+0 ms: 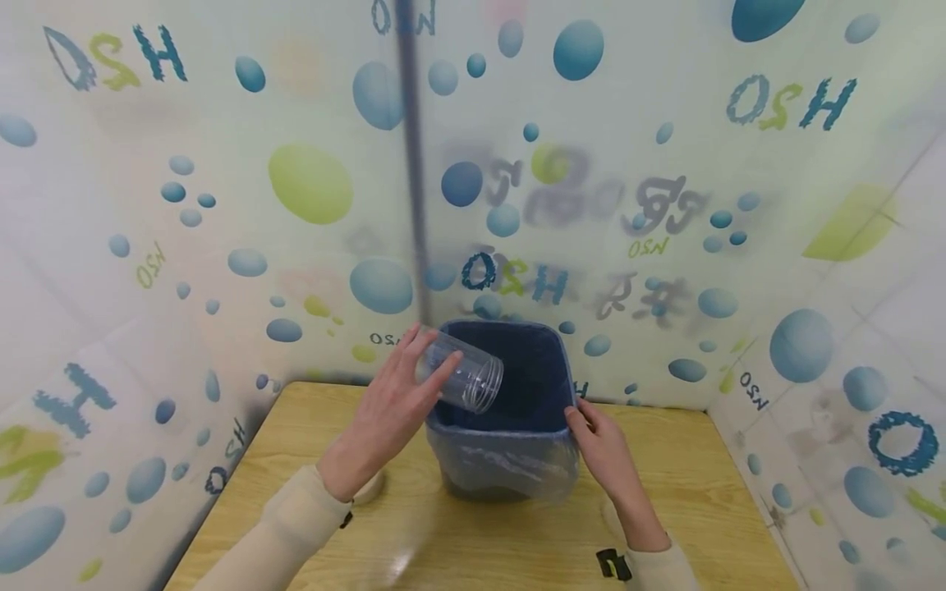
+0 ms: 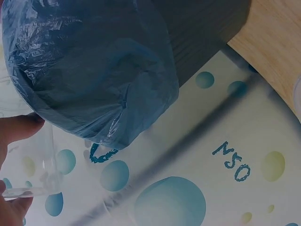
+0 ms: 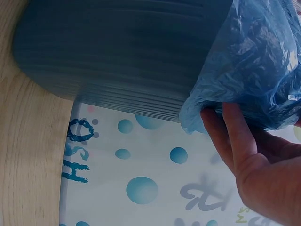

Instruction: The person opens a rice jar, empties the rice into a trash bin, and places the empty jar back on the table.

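My left hand grips a clear plastic jar, tipped on its side, open threaded mouth angled down and right over the near-left corner of the blue bin. The jar looks empty (can't confirm, too transparent). My right hand pinches the rim on the near-right side, fingers curled over the blue plastic liner that folds down outside; the right wrist view shows the fingers pressed into the crinkled liner.

To do this well, I'd judge: keep the jar's mouth fully inside the bin opening, well past the rim, before tipping further or letting go, so nothing lands on the table. The right hand should pin liner and rim together, since the liner is loose and the bin looks light and could slide.

Surface: wooden table, light grain, bin standing near the back edge. A small pale round thing sits half hidden under my left wrist; can't tell what. The space is enclosed by a white curtain printed with blue and green bubbles and mirrored "H2O" lettering, with a grey pole behind it.
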Tool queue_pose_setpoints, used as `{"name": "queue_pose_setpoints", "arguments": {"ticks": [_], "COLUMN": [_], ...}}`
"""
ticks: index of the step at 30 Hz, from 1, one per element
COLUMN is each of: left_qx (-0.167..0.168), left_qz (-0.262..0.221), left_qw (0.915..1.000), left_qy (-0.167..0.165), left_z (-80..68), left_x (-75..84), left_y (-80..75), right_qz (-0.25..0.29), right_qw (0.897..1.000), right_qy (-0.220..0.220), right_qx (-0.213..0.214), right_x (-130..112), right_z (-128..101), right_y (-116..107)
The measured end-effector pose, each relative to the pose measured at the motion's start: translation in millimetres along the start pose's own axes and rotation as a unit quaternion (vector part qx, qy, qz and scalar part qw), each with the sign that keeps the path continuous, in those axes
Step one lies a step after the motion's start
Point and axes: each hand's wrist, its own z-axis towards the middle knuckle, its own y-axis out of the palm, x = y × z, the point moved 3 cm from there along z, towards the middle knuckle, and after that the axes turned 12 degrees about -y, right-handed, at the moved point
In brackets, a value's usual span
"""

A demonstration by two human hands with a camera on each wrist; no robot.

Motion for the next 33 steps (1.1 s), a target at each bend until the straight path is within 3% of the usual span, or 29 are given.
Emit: {"name": "queue_pose_setpoints", "arguments": {"ticks": [8,20,26,31,33], "left_qx": [0.005,0.009,-0.008,-0.053,-0.054], "left_qz": [-0.023,0.002,0.009,0.031,0.041], "left_qw": [0.9997,0.9994,0.9990,0.9938,0.9920], "left_qy": [0.007,0.034,0.044,0.093,0.106], "left_z": [-2.6,-0.4,0.3,1.1,4.1], "left_x": [0.2,-1.4,0.1,7.3,8.4], "left_y": [-1.2,-5.7,-6.8,-7.3,-8.5], "right_qz": [-0.003,-0.010,-0.007,-0.005,-0.003], "right_qw": [1.000,1.000,1.000,1.000,1.000], "right_qy": [0.002,-0.001,0.000,-0.002,-0.004], "right_qx": [0.000,-0.005,-0.005,-0.003,-0.002], "right_x": [-1.5,-4.5,-4.7,-4.9,-5.3], "right_z": [0.1,-3.0,-2.7,-2.7,-3.2], "right_y": [-0.1,0.0,0.0,0.3,0.4]}}
